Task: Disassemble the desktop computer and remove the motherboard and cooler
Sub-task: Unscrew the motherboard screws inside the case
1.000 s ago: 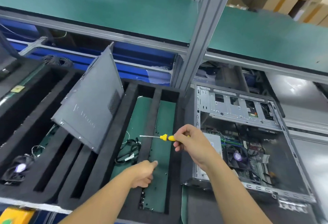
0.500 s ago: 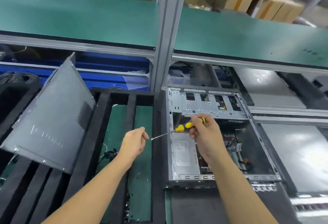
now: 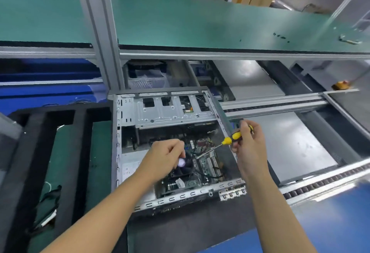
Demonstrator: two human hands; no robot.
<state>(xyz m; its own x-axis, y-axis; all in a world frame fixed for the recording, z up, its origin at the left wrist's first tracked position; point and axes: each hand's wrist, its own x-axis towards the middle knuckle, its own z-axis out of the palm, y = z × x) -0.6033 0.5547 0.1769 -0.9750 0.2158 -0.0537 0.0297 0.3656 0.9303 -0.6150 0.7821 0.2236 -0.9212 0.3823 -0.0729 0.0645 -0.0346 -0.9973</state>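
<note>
An open grey computer case (image 3: 128, 112) lies on its side at the middle of the bench. Inside it sits the green motherboard (image 3: 210, 164) with a black cooler fan (image 3: 183, 169) that has a purple hub. My left hand (image 3: 164, 156) hovers over the fan with its fingers loosely curled and holds nothing that I can see. My right hand (image 3: 248, 148) grips a yellow and black screwdriver (image 3: 230, 139) at the case's right wall. The shaft points down and left at the board.
A black foam tray (image 3: 36, 132) with green slots and loose black cables (image 3: 48, 204) stands left of the case. A grey metal post (image 3: 104, 52) rises behind it. A roller conveyor (image 3: 300, 190) and grey plates lie to the right. A green shelf spans overhead.
The view has swung right, onto the case. My left hand moved from the foam tray to above the fan. My right hand carried the screwdriver to the case's right wall.
</note>
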